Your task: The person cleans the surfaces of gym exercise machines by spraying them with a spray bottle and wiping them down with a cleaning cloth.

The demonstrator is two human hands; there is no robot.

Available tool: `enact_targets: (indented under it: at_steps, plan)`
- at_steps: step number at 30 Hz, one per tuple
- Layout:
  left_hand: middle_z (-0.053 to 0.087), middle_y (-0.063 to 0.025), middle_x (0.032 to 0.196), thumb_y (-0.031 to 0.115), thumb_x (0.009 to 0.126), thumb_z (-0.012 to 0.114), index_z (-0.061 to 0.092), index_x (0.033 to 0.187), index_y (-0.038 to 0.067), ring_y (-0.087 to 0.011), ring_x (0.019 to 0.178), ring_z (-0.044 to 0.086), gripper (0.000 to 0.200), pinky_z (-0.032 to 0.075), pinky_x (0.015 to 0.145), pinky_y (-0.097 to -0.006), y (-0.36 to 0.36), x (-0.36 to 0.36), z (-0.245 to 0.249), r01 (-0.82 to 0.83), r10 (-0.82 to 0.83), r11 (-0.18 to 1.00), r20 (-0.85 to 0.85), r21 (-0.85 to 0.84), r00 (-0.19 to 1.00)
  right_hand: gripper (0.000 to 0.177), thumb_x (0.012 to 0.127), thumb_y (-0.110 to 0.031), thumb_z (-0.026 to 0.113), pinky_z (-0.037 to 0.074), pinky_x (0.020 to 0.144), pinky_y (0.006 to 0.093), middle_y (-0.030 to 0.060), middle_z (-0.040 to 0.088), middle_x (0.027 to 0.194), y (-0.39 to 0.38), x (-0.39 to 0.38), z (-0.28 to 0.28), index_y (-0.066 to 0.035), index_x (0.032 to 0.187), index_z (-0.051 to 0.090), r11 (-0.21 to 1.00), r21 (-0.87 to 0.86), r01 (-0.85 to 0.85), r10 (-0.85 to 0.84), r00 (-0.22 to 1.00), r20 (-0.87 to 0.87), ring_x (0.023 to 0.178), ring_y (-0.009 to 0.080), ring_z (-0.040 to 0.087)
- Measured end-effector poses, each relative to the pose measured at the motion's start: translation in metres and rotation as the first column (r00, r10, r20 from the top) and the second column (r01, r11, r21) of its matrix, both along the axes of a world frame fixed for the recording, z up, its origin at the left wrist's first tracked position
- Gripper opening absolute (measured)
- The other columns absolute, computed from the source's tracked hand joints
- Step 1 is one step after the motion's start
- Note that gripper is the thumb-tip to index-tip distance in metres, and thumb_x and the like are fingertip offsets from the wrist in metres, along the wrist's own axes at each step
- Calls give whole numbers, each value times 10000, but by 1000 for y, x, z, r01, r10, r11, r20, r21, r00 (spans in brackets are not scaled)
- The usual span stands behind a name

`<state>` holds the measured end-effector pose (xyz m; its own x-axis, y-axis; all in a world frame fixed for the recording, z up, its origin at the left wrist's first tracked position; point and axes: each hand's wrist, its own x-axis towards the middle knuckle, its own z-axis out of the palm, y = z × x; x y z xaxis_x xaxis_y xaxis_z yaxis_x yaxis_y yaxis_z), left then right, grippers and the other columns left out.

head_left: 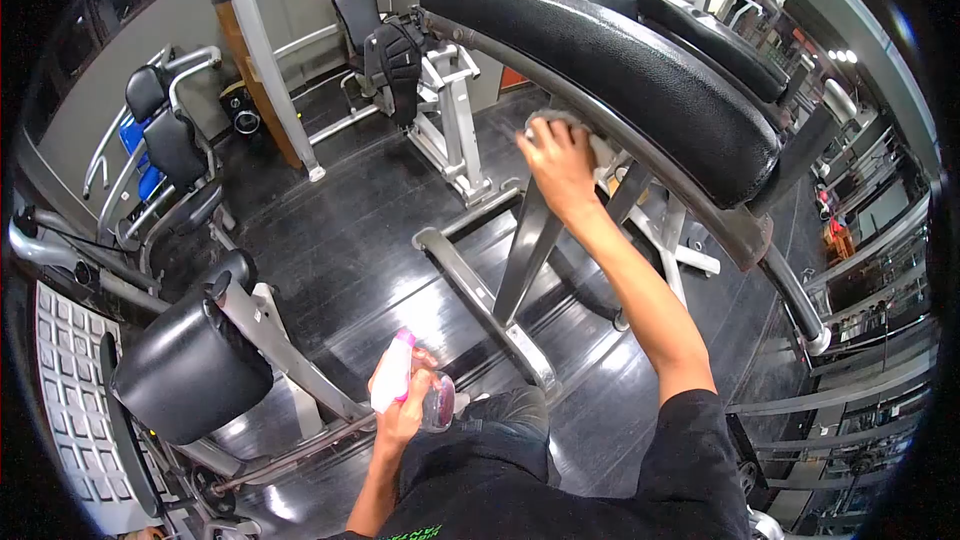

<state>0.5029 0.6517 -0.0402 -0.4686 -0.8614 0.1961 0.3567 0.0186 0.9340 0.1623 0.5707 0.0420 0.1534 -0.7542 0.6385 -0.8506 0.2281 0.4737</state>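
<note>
My left hand (402,418) is wrapped round a spray bottle (392,380) with a pink and white head and a clear body holding pinkish liquid, low in front of my body. My right hand (562,165) reaches forward, its fingers curled over a greyish cloth (546,117). The cloth is against or just beside the metal frame tube under a long black padded bench (610,50); exact contact is hard to make out. Part of the cloth is hidden under my fingers.
A padded machine seat (195,370) stands at lower left. Grey metal legs (490,310) rest on the dark floor (350,200) under the bench. Other machines (440,110) stand further back, and racks (860,390) line the right side.
</note>
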Motion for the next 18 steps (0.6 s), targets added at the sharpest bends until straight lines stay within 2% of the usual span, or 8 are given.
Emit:
enact_targets:
  at_steps: [2,3,5,9,12,13,15,18]
  plan:
    - [589,-126,908,48,889,553,514,1051,-56,-147,675,574,196,484,624,-282,-2,1,-3,-14,14,1000,-2,-13,1000,207,728,-138,572,392,875,378,46,539,995,-4,-5,-37,-93,918,639,996,44,-83,83,997,3,969,210,495]
    - [589,-126,908,48,890,551,515,1052,-55,-148,672,574,196,484,626,-285,-1,2,-4,-29,29,999,-6,-24,1000,224,730,-123,569,388,913,378,56,538,1053,-6,-7,-64,-89,940,637,985,158,-72,58,994,91,1018,235,481]
    - [589,-126,905,51,889,551,516,1048,-52,-150,668,574,192,484,628,-288,-1,6,-4,-37,37,999,-8,-35,999,208,731,-123,570,390,920,377,60,531,1116,-11,-17,-140,-80,918,650,973,209,-97,66,986,150,1062,271,460]
    - [586,-128,902,62,886,556,519,1037,-40,-155,667,575,186,481,631,-292,6,17,4,-94,96,995,51,-42,994,172,754,-140,557,397,942,374,58,526,1160,2,-7,-252,-93,860,684,919,391,-55,-59,960,275,1117,307,431]
    - [536,-120,952,145,928,498,489,1091,11,-163,683,566,211,459,699,-320,11,31,3,-65,74,996,163,-61,984,174,796,-174,564,408,951,372,57,549,1161,31,13,-284,-153,907,696,727,684,59,-313,915,253,1122,290,467]
    - [536,-120,952,145,928,498,489,1091,11,-163,683,566,211,459,699,-320,12,34,2,-67,76,996,162,-62,984,174,808,-193,574,423,943,379,60,561,1152,43,18,-286,-185,927,700,614,787,60,-418,870,260,1121,292,490]
    - [537,-113,952,150,926,503,492,1090,23,-161,686,565,207,458,698,-321,12,35,-2,-63,68,997,161,-34,985,278,760,-240,659,449,922,422,110,576,1124,71,6,-324,-235,1038,671,731,672,-117,-570,436,696,1085,308,546]
    - [594,-109,898,66,881,569,520,1054,-30,-148,683,580,203,488,646,-294,12,25,-11,-94,92,994,32,48,995,304,762,-204,660,475,880,401,130,616,1075,109,13,-298,-192,1066,659,804,560,-200,-483,329,812,1005,315,597]
